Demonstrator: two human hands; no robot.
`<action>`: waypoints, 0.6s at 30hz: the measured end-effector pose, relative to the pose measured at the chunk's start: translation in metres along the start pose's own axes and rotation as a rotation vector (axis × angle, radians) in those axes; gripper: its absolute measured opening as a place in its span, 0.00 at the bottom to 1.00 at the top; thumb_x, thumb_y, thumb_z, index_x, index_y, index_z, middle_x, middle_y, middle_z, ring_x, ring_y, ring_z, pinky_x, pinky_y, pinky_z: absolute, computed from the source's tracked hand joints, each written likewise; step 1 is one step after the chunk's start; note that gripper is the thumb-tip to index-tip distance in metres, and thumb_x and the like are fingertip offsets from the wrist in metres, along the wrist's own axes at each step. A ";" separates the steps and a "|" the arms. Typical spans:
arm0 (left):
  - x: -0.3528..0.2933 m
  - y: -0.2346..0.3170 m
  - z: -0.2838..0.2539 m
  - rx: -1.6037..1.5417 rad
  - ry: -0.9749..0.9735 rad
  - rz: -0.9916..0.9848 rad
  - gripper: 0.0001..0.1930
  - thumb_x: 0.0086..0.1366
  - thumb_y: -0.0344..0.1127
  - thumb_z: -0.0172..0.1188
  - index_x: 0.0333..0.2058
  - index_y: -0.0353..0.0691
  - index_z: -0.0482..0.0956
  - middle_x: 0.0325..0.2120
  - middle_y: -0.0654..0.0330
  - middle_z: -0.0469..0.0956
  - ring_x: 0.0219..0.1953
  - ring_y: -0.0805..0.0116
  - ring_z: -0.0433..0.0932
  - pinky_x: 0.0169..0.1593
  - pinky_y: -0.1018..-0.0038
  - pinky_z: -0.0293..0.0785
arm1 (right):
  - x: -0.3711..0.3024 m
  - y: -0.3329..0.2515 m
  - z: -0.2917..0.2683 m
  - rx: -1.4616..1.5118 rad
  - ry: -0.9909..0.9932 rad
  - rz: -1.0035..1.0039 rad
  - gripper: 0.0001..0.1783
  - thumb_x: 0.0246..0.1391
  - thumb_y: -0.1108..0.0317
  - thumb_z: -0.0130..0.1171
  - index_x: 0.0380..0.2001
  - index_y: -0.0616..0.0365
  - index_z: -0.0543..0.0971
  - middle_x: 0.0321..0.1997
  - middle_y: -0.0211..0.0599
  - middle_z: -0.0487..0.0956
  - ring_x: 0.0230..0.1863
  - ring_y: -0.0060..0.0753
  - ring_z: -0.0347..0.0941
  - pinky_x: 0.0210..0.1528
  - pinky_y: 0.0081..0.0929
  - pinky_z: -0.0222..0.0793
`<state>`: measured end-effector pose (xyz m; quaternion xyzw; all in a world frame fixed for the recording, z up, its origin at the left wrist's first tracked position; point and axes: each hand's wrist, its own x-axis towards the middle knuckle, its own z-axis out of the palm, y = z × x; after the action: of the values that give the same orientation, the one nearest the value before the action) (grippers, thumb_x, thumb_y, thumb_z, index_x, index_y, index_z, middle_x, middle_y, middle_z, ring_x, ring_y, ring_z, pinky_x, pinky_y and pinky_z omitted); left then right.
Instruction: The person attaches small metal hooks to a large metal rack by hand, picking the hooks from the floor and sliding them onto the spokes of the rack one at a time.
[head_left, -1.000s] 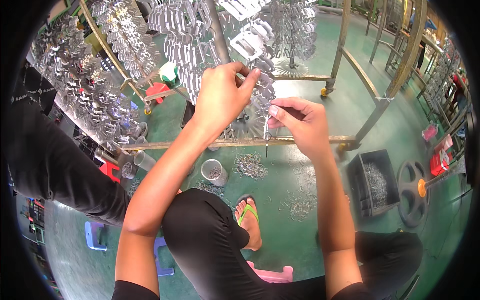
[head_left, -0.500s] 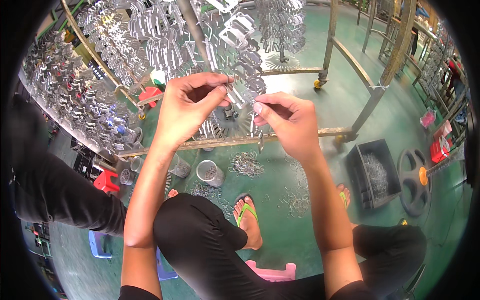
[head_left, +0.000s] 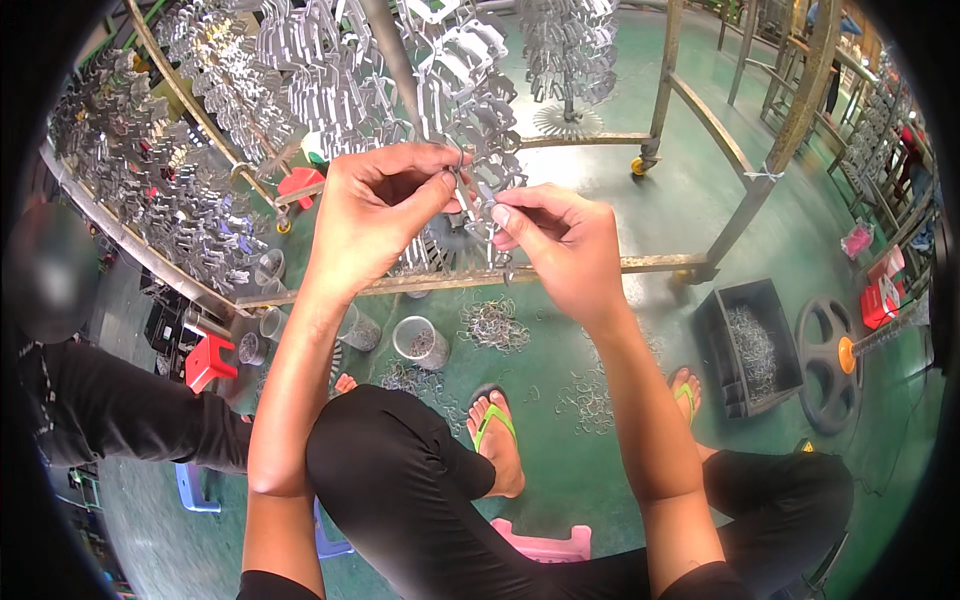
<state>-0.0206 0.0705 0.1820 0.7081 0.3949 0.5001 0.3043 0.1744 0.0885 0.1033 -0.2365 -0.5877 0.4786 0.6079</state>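
My left hand (head_left: pixel 375 205) is closed in a pinch on a thin silvery metal part (head_left: pixel 464 198), which hangs down from the fingertips. Just to its right, my right hand (head_left: pixel 570 245) pinches another small metal piece (head_left: pixel 492 228) between thumb and forefinger. The two pieces nearly meet, and whether they touch I cannot tell. Behind my fingers hang strings of similar silvery metal parts (head_left: pixel 465 60) around an upright pole (head_left: pixel 395 65). The exact shape of what each hand grips is partly covered by the fingers.
A wheeled metal frame (head_left: pixel 640 264) crosses in front of me. Loose hooks (head_left: pixel 495 325) lie on the green floor beside a clear tub (head_left: pixel 420 343). At right are a black crate (head_left: pixel 735 390) and a wheel-shaped base (head_left: pixel 828 375). Another person's leg (head_left: pixel 140 400) shows at left.
My right hand has shifted slightly left toward my left hand, bringing the two metal pieces closer. The person at the left has leaned further into view.
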 end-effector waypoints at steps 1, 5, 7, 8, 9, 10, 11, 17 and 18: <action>0.000 0.000 0.000 -0.013 -0.008 0.008 0.10 0.67 0.21 0.61 0.47 0.30 0.83 0.44 0.51 0.85 0.42 0.64 0.86 0.45 0.70 0.85 | 0.000 0.001 0.001 0.011 0.001 -0.011 0.07 0.60 0.79 0.62 0.42 0.70 0.82 0.37 0.39 0.84 0.34 0.26 0.83 0.37 0.22 0.80; 0.000 0.002 0.000 -0.050 -0.032 -0.003 0.10 0.68 0.23 0.60 0.47 0.30 0.83 0.42 0.52 0.85 0.42 0.63 0.86 0.45 0.70 0.85 | -0.001 0.004 0.003 0.044 -0.045 -0.004 0.07 0.60 0.80 0.62 0.41 0.71 0.82 0.38 0.40 0.84 0.34 0.26 0.83 0.38 0.23 0.81; 0.000 0.002 0.000 -0.079 -0.030 -0.027 0.10 0.68 0.23 0.60 0.47 0.30 0.83 0.41 0.53 0.85 0.42 0.63 0.86 0.45 0.70 0.85 | -0.002 0.004 0.008 0.130 -0.014 0.024 0.06 0.60 0.79 0.62 0.40 0.71 0.82 0.38 0.40 0.84 0.34 0.26 0.83 0.39 0.23 0.81; 0.000 0.001 0.001 -0.102 -0.024 -0.038 0.10 0.69 0.24 0.60 0.47 0.30 0.83 0.40 0.53 0.85 0.42 0.63 0.86 0.45 0.70 0.85 | -0.002 0.004 0.011 0.173 -0.001 0.040 0.06 0.60 0.79 0.62 0.40 0.71 0.82 0.38 0.40 0.84 0.34 0.26 0.83 0.39 0.24 0.81; 0.000 -0.001 0.001 -0.125 -0.016 -0.048 0.10 0.69 0.24 0.60 0.47 0.30 0.83 0.39 0.54 0.85 0.42 0.63 0.86 0.45 0.70 0.85 | -0.001 0.005 0.012 0.141 -0.010 0.045 0.06 0.60 0.79 0.63 0.40 0.71 0.81 0.37 0.40 0.84 0.34 0.26 0.82 0.39 0.24 0.81; 0.000 -0.003 0.001 -0.132 -0.006 -0.064 0.12 0.69 0.25 0.61 0.50 0.30 0.81 0.38 0.54 0.85 0.40 0.65 0.86 0.45 0.71 0.84 | 0.000 0.007 0.010 0.106 -0.025 0.045 0.06 0.60 0.79 0.63 0.39 0.71 0.81 0.37 0.40 0.84 0.34 0.26 0.82 0.40 0.24 0.81; 0.001 -0.003 0.000 -0.079 0.011 -0.059 0.13 0.69 0.25 0.61 0.51 0.30 0.81 0.38 0.55 0.85 0.40 0.65 0.86 0.45 0.72 0.83 | 0.002 0.008 0.009 0.072 -0.041 0.046 0.06 0.60 0.79 0.63 0.39 0.71 0.81 0.36 0.40 0.85 0.34 0.26 0.82 0.40 0.23 0.81; -0.007 0.009 -0.018 -0.023 0.223 -0.056 0.13 0.70 0.35 0.63 0.46 0.30 0.83 0.31 0.58 0.84 0.32 0.72 0.84 0.40 0.75 0.80 | 0.017 0.024 0.006 0.047 -0.047 0.058 0.06 0.59 0.78 0.64 0.39 0.70 0.81 0.34 0.36 0.84 0.34 0.23 0.81 0.40 0.22 0.80; -0.015 0.005 -0.018 -0.019 0.222 -0.067 0.11 0.70 0.34 0.63 0.42 0.30 0.84 0.30 0.58 0.84 0.31 0.72 0.83 0.39 0.76 0.80 | 0.019 0.025 0.007 0.025 -0.050 0.057 0.06 0.59 0.78 0.64 0.39 0.70 0.81 0.34 0.35 0.84 0.34 0.23 0.81 0.40 0.22 0.79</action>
<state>-0.0393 0.0560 0.1849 0.6320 0.4449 0.5685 0.2818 0.1571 0.1137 0.0926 -0.2335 -0.5895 0.5089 0.5822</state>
